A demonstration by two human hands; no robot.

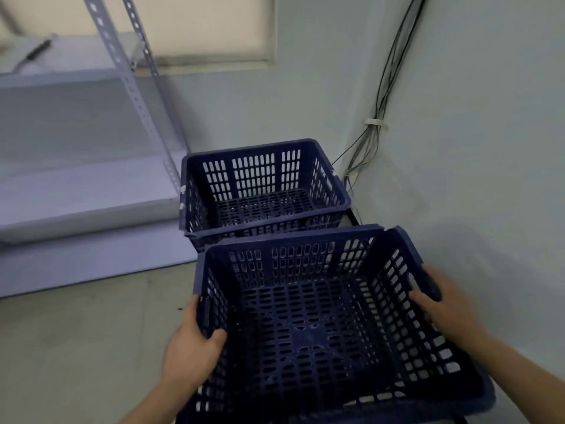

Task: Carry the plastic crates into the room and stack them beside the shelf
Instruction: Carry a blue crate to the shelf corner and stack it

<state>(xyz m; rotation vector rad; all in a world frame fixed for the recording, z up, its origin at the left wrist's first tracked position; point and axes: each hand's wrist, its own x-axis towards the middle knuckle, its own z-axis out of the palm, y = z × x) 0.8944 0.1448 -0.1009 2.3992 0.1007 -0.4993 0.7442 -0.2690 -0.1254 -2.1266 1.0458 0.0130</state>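
Note:
I carry a dark blue perforated plastic crate (308,325) in front of me, above the floor. My left hand (191,347) grips its left rim, thumb hooked inside the wall. My right hand (443,304) grips the right rim, fingers curled over the edge. Just beyond it a second blue crate (263,185) of the same kind rests in the corner, right beside the white metal shelf (91,191). That far crate seems to sit on another crate below it, mostly hidden. Both visible crates hold nothing.
The shelf's slotted uprights (134,96) rise at the left. A bundle of black cables (379,117) runs down the corner wall behind the far crate. A covered window (183,26) is above. Pale floor (76,347) spreads at lower left.

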